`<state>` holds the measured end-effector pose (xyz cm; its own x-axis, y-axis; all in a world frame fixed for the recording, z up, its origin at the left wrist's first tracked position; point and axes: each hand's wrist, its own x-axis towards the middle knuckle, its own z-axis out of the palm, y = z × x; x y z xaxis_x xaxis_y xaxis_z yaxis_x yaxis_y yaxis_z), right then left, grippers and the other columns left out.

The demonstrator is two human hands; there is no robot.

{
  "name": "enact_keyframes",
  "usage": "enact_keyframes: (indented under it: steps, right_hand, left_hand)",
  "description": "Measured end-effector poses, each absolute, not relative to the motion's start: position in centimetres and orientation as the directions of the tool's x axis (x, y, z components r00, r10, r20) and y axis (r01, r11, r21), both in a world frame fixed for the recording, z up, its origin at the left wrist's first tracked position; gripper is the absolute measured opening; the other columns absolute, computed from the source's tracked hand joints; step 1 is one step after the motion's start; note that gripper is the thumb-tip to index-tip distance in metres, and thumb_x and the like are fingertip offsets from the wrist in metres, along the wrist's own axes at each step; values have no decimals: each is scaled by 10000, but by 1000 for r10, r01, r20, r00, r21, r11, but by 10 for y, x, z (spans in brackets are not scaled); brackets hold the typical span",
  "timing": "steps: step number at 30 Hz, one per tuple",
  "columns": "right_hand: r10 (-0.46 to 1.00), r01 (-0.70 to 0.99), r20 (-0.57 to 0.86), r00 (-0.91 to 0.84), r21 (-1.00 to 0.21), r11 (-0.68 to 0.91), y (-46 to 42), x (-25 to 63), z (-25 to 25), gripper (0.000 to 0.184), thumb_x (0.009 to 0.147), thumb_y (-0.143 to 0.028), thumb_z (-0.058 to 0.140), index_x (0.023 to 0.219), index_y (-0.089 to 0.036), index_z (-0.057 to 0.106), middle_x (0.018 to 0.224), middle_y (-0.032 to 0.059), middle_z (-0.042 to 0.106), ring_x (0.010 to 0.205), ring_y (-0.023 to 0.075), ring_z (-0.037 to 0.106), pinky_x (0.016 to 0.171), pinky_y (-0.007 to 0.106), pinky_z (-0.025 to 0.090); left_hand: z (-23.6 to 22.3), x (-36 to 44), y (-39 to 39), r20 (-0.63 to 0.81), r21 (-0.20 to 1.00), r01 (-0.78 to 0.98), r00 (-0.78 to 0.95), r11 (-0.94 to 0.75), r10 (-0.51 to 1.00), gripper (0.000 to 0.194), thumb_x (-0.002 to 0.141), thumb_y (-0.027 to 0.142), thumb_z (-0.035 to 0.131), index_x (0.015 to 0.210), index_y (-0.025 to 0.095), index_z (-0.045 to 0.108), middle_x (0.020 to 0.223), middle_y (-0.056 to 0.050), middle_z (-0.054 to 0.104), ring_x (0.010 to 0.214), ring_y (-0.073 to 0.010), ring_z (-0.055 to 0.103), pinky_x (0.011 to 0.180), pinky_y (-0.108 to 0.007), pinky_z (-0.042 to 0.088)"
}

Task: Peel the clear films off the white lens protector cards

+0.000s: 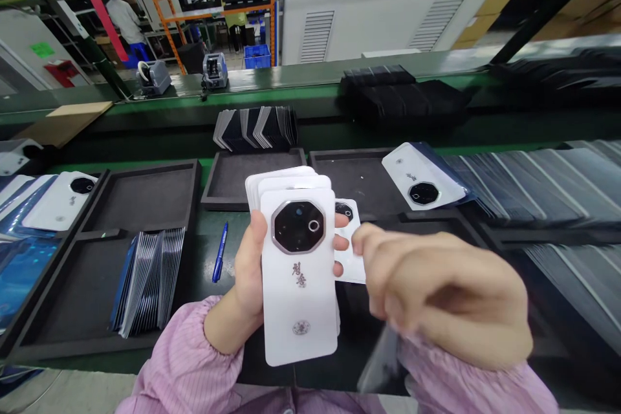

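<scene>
My left hand (pixel 250 265) is closed around a fanned stack of white phone back covers. The front cover (pixel 301 301) faces me, with a black octagonal camera window, dark lettering and a round emblem. My right hand (pixel 446 291) is to the right of the stack, its fingers curled in and blurred by motion. Below it hangs a smeared, see-through plastic film (pixel 381 356), which it appears to grip. Another white cover (pixel 353 259) lies behind my left fingertips, partly hidden by both hands.
A blue pen (pixel 220 253) lies left of my left hand. Dark foam trays (pixel 140 197) line the green bench, one with a row of thin panels (pixel 150 281). Filmed covers (pixel 422 178) rest at right. Behind are black stacks (pixel 402 97) and tape dispensers (pixel 215 71). People stand far back.
</scene>
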<state>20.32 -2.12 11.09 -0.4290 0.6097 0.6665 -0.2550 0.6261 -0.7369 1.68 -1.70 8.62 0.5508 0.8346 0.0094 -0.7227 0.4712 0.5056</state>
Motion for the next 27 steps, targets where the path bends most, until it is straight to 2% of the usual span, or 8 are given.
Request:
enact_keyframes:
  steps: [3,5,7,12,16,21,27]
  right_hand:
    - [864,-90,483,-141,-875,475,-16,208,108,85,889,-223,720,832,-202,661,722,-5,635,678,136,616,654,260,513]
    - [922,-9,387,-23,-922,387,-9,209,106,107,869,-259,745,824,-197,669,755,-4,631,681,128,607,605,228,499]
    - [932,-1,363,8,-932,363,-1,207,104,140,851,-298,762,829,-189,677,770,-4,636,674,121,604,598,218,499]
    - [929,-89,368,-29,-927,365,14,202,99,181,826,-321,775,813,-169,678,739,-7,642,670,110,614,633,222,519]
    - [942,-105,311,-126,-948,300,17,202,97,215,793,-354,789,832,-166,691,760,11,661,658,125,617,584,238,522]
    - [929,-57,289,-231,-957,284,16,196,95,185,777,-334,775,799,-171,690,762,24,666,651,140,602,551,254,509]
    - [932,89,248,-264,-956,279,21,171,74,56,763,-228,695,788,-178,703,753,30,692,690,171,639,515,249,498]
  left_hand:
    - [91,17,-12,-171,440,-711,534,549,828,707,881,703,520,1161,78,695,1006,-156,749,772,-225,699,722,-322,559]
    - [94,18,-9,-288,384,-687,545,616,787,746,926,704,422,1169,50,685,963,-169,752,764,-230,705,702,-321,570]
    - [95,20,-5,-360,350,-672,546,652,756,755,943,701,380,1177,47,678,933,-167,755,758,-230,712,701,-331,584]
    - [87,26,1,-427,369,-652,515,663,744,740,950,700,361,1121,58,687,968,-166,760,811,-249,732,754,-404,618]
    - [78,28,6,-344,442,-587,587,678,733,733,950,693,353,1120,63,688,1005,-197,751,751,-266,730,649,-396,612]
    - [61,22,4,-315,450,-564,626,693,714,713,943,684,381,1092,60,692,931,-190,754,749,-290,742,662,-405,617]
    - [21,10,4,-297,468,-635,542,615,786,711,937,705,359,1077,91,689,833,-164,756,677,-289,747,550,-352,588]
